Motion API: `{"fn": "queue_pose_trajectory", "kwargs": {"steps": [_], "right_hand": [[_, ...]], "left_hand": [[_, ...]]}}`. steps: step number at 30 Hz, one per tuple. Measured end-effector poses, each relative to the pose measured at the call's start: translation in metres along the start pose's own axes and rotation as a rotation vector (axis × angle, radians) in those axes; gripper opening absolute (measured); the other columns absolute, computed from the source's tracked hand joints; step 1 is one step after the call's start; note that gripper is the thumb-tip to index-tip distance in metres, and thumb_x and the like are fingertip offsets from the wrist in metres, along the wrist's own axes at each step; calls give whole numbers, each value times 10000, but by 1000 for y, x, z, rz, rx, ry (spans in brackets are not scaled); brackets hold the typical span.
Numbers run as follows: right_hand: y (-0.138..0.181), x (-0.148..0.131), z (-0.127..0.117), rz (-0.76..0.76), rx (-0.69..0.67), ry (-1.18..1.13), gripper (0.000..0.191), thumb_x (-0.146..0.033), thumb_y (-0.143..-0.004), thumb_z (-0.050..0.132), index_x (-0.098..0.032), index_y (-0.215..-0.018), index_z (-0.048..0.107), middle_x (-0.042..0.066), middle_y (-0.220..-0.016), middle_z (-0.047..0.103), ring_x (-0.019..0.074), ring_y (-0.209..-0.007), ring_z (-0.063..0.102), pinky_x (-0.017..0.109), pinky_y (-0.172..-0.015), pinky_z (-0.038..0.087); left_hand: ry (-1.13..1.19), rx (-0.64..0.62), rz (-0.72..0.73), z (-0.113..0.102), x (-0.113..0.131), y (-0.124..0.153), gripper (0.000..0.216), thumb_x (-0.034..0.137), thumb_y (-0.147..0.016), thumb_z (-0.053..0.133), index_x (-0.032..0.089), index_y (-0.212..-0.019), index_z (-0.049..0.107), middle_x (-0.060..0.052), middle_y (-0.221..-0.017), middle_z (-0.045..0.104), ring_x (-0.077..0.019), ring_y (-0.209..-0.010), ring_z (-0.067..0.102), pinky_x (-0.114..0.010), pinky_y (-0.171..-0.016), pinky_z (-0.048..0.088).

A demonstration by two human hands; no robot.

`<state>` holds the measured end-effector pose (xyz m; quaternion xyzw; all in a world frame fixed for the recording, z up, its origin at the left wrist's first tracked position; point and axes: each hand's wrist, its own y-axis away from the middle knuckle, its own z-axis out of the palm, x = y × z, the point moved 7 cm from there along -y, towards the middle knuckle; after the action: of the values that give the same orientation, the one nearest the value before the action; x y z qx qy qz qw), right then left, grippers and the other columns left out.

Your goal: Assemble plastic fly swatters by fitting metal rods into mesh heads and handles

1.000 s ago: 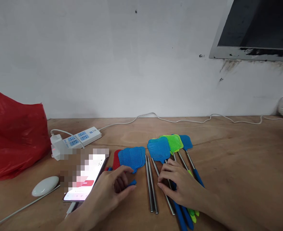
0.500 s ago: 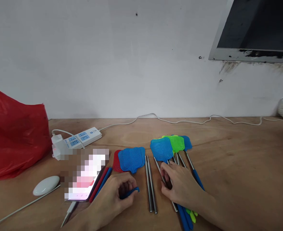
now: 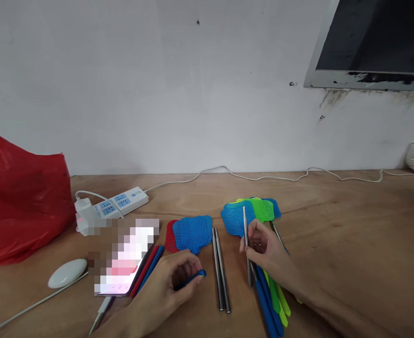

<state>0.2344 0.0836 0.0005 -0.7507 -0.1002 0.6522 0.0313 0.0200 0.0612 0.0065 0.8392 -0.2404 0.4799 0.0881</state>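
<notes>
My left hand (image 3: 166,288) is closed around a blue handle (image 3: 201,273), most of it hidden in the palm. My right hand (image 3: 272,253) pinches a slim metal rod (image 3: 245,223), its upper end raised. Beneath that hand lie fly swatters with blue (image 3: 233,218) and green (image 3: 268,210) mesh heads; their blue handles (image 3: 267,305) and green handles (image 3: 280,300) point toward me. Between my hands, two metal rods (image 3: 221,277) lie side by side. Loose blue swatter heads (image 3: 192,232) overlap a red head (image 3: 169,237) beyond my left hand.
Left of my left hand lie a red handle (image 3: 145,270), a blue handle (image 3: 152,266) and a phone (image 3: 131,256) on a cable. A white mouse-shaped object (image 3: 67,273), a power strip (image 3: 132,198) and a red bag (image 3: 23,202) stand further left. A cord (image 3: 259,179) runs along the wall.
My right hand has lifted a metal rod from beside the swatters and tilted it up. The green swatter head has shifted slightly right. My left hand has barely moved.
</notes>
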Motion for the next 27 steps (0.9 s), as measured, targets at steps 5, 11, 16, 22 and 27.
{"fn": "queue_pose_trajectory", "kwargs": {"steps": [5,11,16,22,27], "right_hand": [[-2,2,-5,155,89,-437,406,-418,-762,775,-233,-1024,525,10,-765,726,136,-548,561,241,-491,428],[1,4,8,274,-29,-676,390,-571,-802,710,-189,-752,646,77,-828,737,178,-686,650,285,-616,490],[5,0,16,258,-128,-708,372,-544,-819,709,-176,-766,720,64,-883,714,185,-742,670,286,-657,483],[9,-8,22,234,-187,-725,350,-516,-870,670,-179,-791,728,71,-915,712,193,-789,688,288,-682,471],[10,-8,22,229,-190,-694,355,-523,-867,667,-181,-783,715,73,-920,700,202,-797,689,300,-684,476]], "left_hand": [[29,3,-20,0,1,1,208,388,-896,566,189,-868,618,9,-725,547,-145,-656,502,-235,-586,425],[33,-2,-27,0,0,2,197,383,-890,569,190,-876,609,4,-749,557,-150,-674,510,-242,-601,424],[57,-17,-43,1,-1,1,222,413,-917,559,194,-904,593,1,-774,560,-158,-707,525,-248,-625,434],[60,-4,-37,2,-3,2,239,433,-932,562,198,-909,599,1,-796,577,-154,-708,534,-245,-632,442],[55,17,-39,0,-5,1,231,420,-933,559,197,-904,611,-6,-795,599,-159,-714,559,-247,-637,456]]}}
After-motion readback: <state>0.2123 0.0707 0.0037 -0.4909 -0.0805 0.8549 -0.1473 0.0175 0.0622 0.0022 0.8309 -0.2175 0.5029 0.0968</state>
